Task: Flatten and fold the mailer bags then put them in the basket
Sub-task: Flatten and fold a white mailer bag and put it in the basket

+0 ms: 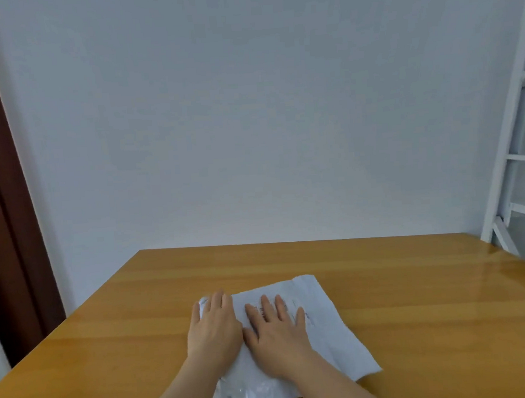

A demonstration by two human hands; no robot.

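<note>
A white, creased mailer bag [332, 327] lies flat on the wooden table [417, 296], with a printed label partly under my fingers. My left hand [214, 329] presses palm-down on the bag's left part, fingers straight and together. My right hand [275, 334] lies beside it on the bag's middle, fingers spread and flat. The two hands touch at the thumbs. No basket shows in the head view.
A plain white wall rises behind the table's far edge. A dark brown door frame [4, 217] stands at the left. A white metal ladder frame [512, 150] stands at the right, beside the table's far right corner.
</note>
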